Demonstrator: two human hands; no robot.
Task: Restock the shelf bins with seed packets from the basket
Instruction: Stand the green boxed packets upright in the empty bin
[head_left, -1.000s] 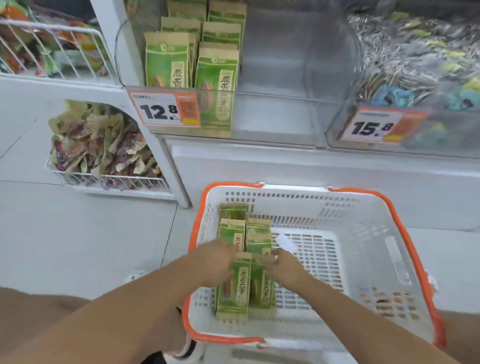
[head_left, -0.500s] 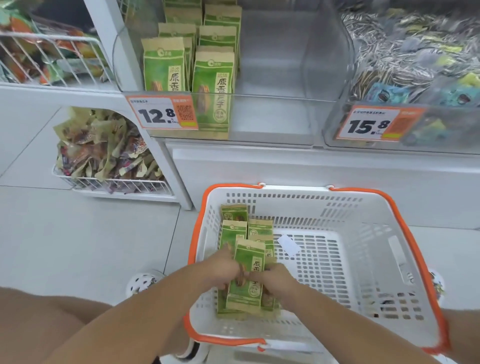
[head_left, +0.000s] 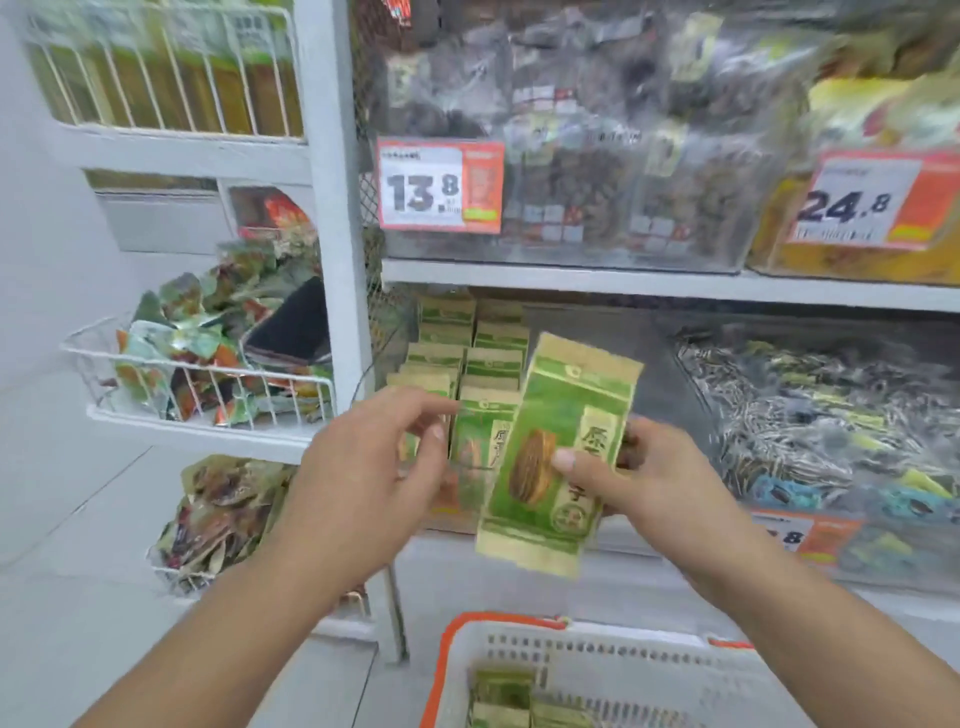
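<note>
Green seed packet (head_left: 558, 457) held upright in right hand (head_left: 641, 480), thumb across front, fingers curled behind. Left hand (head_left: 363, 483) just beside packet's left edge, fingers loosely bent, gripping nothing that shows. Beyond both hands, clear shelf bin (head_left: 582, 322) with rows of matching packets (head_left: 467, 364) standing at its left side. Below wrists, white basket (head_left: 613, 675) with orange rim, more packets inside. Above hands, price tag (head_left: 440, 184) reads 13.8.
</note>
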